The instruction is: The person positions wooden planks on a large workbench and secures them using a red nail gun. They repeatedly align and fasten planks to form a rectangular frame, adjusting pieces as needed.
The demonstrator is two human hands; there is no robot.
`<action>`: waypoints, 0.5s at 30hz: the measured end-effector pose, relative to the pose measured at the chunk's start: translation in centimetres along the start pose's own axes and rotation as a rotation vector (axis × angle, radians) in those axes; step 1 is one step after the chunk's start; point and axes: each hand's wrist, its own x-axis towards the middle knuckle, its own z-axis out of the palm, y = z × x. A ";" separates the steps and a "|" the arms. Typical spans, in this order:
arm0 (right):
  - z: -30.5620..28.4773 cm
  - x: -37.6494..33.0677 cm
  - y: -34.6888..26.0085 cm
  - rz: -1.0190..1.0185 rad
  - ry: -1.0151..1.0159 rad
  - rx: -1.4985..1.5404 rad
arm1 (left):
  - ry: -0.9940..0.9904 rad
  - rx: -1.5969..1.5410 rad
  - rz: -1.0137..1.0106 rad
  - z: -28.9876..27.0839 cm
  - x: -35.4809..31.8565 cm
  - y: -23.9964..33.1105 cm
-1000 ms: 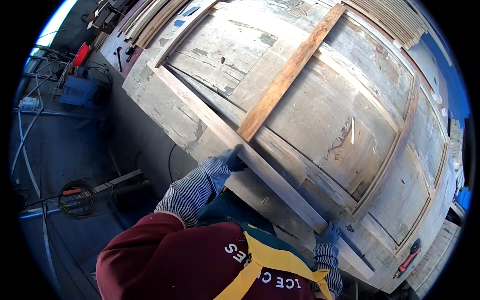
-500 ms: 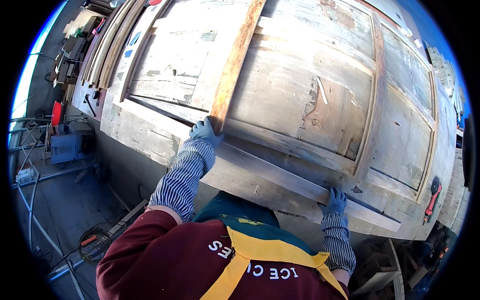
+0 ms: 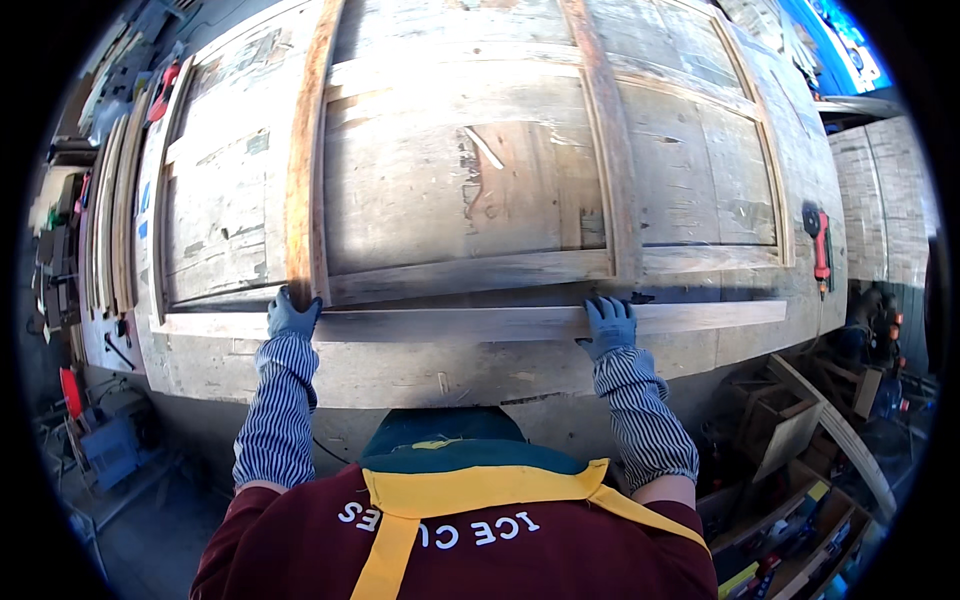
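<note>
A long, pale wooden strip [image 3: 450, 323] lies crosswise along the near side of a large wooden frame [image 3: 470, 275]. My left hand [image 3: 293, 318], in a blue-grey glove, is closed over the strip, right at the near end of an orange-brown upright [image 3: 302, 170]. Farther right, my right hand [image 3: 610, 326] grips the same strip, fingers over its top and thumb at the near edge. Between strip and frame rail runs a narrow dark gap, wider toward the right. My palms hide the wood beneath them.
The frame rests on a worn plywood tabletop [image 3: 400, 375]. A red and black power tool [image 3: 820, 250] lies near its right edge. Several long boards [image 3: 120, 215] are stacked at the left. Wooden boxes [image 3: 790, 440] with tools stand below right.
My view has swung to the right, so the frame and strip now appear nearly level. Both hands stay on the strip, whose right part looks somewhat closer to the frame.
</note>
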 end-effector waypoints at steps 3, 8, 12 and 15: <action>0.5 -0.2 0.2 0.016 -0.029 0.004 | 0.294 0.084 0.163 0.5 -1.1 3.3; 0.2 -0.3 0.8 0.001 -0.043 -0.004 | 0.190 -0.022 0.827 3.8 -5.2 14.9; -1.1 0.3 1.4 0.013 -0.061 -0.001 | 0.115 0.028 1.332 5.2 -10.9 25.5; -1.7 1.0 1.8 0.016 -0.068 0.017 | -0.034 0.137 1.533 5.4 -14.3 31.8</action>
